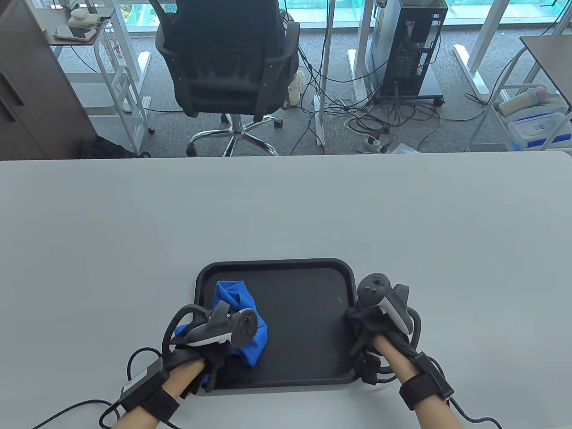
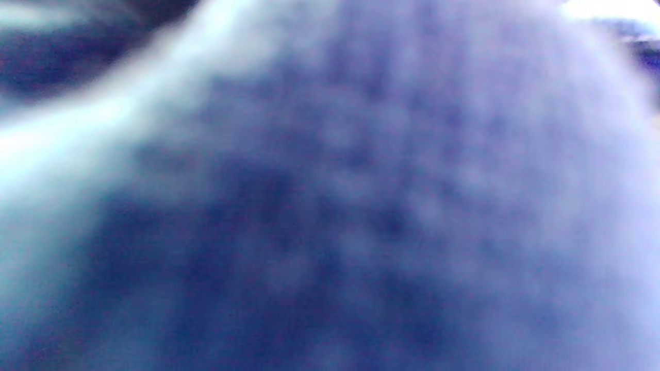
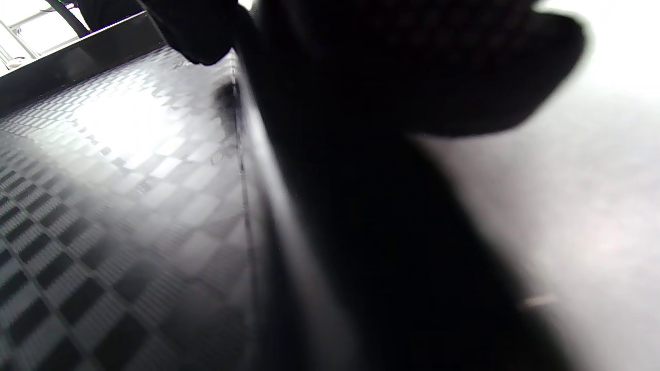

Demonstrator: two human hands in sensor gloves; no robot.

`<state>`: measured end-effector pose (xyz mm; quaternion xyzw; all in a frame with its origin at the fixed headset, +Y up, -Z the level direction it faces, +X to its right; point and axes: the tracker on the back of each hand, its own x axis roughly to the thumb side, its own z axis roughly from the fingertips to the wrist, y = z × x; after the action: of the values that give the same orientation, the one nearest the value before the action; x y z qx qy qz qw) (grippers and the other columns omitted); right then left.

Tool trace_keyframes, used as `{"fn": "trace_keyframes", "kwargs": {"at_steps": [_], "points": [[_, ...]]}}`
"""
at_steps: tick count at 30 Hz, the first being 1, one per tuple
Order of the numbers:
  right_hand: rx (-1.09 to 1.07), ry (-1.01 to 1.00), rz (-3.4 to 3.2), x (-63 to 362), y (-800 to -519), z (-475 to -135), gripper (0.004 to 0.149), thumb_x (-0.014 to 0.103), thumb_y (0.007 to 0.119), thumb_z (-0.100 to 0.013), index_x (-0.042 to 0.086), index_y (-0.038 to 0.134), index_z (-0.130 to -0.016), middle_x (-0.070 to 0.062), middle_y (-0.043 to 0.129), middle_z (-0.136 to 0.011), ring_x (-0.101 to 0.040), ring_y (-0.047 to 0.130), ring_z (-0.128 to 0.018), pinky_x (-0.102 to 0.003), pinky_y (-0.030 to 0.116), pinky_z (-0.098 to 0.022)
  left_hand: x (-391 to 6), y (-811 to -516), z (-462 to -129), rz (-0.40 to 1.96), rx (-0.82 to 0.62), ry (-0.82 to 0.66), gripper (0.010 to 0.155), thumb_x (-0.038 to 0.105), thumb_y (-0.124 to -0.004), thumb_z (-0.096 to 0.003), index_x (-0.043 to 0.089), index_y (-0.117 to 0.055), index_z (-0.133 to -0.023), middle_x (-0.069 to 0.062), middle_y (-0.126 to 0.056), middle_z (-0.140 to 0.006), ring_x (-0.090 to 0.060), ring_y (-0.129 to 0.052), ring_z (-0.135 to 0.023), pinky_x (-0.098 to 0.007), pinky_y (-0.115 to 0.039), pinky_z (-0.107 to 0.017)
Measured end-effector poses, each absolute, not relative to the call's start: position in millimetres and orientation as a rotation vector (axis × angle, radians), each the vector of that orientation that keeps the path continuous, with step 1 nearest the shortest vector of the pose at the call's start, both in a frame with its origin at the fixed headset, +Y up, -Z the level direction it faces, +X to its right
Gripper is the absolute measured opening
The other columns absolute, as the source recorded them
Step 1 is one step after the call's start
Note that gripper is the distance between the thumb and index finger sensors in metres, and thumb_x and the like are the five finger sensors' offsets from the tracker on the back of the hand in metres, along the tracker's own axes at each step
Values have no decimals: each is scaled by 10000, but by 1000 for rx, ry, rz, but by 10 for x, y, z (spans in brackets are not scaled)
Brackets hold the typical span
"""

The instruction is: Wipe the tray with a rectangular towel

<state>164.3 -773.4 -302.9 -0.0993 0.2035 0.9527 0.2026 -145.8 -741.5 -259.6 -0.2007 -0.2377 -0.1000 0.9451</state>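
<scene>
left hand (image 1: 210, 342) on towel (image 1: 250, 330)

1. Table view: sharp, evenly bright; daylight enters through the far windows (image 1: 313, 6). Straight lines bow towards the edges.
2. Left wrist view: total blur, only blue haze from the towel (image 2: 330, 206).
3. Right wrist view: glare on the tray (image 3: 129, 123) floor; dark, unfocused mass blocks the centre.
</scene>
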Motion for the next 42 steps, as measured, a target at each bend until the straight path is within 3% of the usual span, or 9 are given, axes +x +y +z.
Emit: {"fn": "trace_keyframes", "kwargs": {"at_steps": [10, 22, 33, 42], "points": [[-271, 581, 2647, 1647, -7737, -3035, 480, 382, 760, -466, 10, 689, -761, -119, 906, -367, -199, 963, -97, -338, 831, -8, -845, -7398, -2232, -285, -418, -690, 564, 321, -775, -493, 220, -593, -1017, -112, -688, -1063, -234, -896, -812, -474, -754, -607], [-256, 612, 2633, 1658, -7736, -3053, 481, 381, 759, -467, 10, 682, -762, -119, 907, -373, -201, 966, -105, -342, 832, -17, -64, -7403, -2256, -311, -355, -867, 557, 320, -778, -489, 233, -606, -1012, -103, -703, -1058, -230, -906, -802, -471, -758, -605], [-245, 715, 2581, 1686, -7739, -3075, 484, 369, 754, -477, 26, 637, -798, -119, 888, -431, -212, 964, -172, -357, 834, -78, 254, -7426, -2612, -286, -308, -798, 554, 313, -778, -493, 266, -602, -1015, -73, -692, -1077, -225, -889, -819, -489, -739, -617], [-236, 716, 2578, 1687, -7739, -3078, 474, 361, 746, -483, 25, 638, -798, -122, 888, -431, -216, 963, -174, -361, 834, -79, 210, -7446, -2972, -270, -288, -678, 541, 301, -780, -495, 310, -600, -1005, -18, -675, -1094, -218, -861, -851, -508, -711, -638]]}}
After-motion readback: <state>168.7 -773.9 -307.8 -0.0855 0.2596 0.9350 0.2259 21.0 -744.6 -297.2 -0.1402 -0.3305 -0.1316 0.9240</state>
